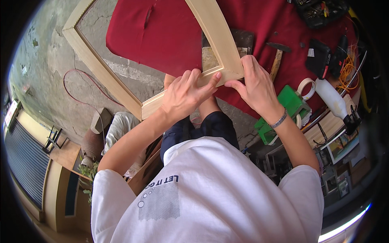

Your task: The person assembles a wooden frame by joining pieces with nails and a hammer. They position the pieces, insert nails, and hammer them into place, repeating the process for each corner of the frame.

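A large pale wooden frame [222, 36] with a stepped inner edge is tilted out in front of me, its near right corner resting over or just above the red-covered table. My left hand [182, 93] grips the near rail, fingers curled over it and thumb stretched along the rail toward the corner. Around that corner my right hand [257, 85] is closed, fingers over the outer edge and thumb pointing at the left hand. Beneath the corner lie a dark flat plate [245, 37] and a worn wooden block [208, 60], partly hidden by the frame.
On the red cloth [162, 36] lie a hammer [276, 65], a black case [318, 56] and a tray of small hardware [318, 14]. To the right are a green tape dispenser [285, 103], a tape roll [306, 89] and a white bottle [330, 97]. A thin red hose [68, 91] crosses the concrete floor.
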Motion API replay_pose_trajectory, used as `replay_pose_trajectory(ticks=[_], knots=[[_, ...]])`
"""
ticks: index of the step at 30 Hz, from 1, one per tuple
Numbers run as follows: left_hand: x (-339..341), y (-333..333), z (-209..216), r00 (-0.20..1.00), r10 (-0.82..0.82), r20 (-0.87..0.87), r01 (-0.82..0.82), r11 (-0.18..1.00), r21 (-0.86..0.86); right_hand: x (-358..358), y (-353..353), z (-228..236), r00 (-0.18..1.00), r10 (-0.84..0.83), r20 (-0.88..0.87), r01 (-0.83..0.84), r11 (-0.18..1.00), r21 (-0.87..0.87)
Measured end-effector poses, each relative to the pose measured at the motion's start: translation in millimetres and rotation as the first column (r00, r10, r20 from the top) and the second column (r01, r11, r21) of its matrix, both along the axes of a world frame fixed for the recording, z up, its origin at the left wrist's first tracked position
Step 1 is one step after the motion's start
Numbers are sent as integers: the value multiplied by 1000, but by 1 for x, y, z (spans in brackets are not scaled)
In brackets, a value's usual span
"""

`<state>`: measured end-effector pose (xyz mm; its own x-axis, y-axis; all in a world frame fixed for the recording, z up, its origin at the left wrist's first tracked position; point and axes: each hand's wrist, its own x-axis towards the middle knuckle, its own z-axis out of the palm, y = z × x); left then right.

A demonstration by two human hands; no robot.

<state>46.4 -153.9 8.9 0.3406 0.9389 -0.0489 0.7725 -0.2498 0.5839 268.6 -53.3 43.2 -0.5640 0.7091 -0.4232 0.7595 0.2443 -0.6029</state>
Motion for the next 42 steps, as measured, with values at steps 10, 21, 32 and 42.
replay_pose_trajectory(ticks=[10, 21, 32, 42], knots=[[1, -1, -2, 1000, 15, -8, -15, 1000, 0, -1, -8, -7, 997, 2, -76, 5, 995, 101], [5, -5, -5, 977, 199, 80, -184, 969, -165, -30, -54, -24, 955, -278, 105, 207, 876, 435], [-18, 122, -12, 862, -498, 94, 496, 867, 50, -37, -57, -20, 916, -399, 38, 357, 856, 373], [-18, 125, -17, 854, -512, 95, 512, 859, 31, -64, -145, 1, 465, -863, -198, 781, 505, -367]])
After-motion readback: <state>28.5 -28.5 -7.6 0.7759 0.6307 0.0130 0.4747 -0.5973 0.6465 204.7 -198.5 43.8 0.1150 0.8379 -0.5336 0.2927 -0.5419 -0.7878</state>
